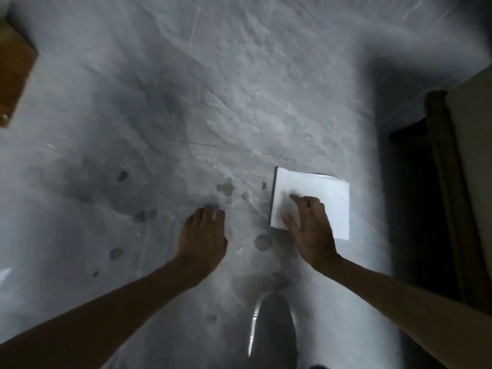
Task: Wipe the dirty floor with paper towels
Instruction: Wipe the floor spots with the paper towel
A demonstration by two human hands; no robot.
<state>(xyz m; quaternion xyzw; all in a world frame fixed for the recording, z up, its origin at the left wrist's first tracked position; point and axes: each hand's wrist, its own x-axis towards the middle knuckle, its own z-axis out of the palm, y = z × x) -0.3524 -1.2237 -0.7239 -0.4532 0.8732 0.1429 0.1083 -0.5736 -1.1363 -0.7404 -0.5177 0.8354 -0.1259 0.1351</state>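
A folded white paper towel [327, 193] lies flat on the grey floor [239, 89] right of centre. My right hand [310, 225] lies over its near left part, fingers spread and fairly straight. My left hand [203, 235] hovers or rests on the floor to the left of the towel, fingers loosely bent, holding nothing. Several dark wet spots mark the floor: one group [225, 189] just beyond my left hand, one spot [263, 242] between my hands, others [116, 253] further left.
A brown wooden board [13, 73] sits at the left edge. Dark wooden furniture [450, 182] with deep shadow beneath stands along the right side. A dark leg or shoe [274, 331] shows at the bottom centre.
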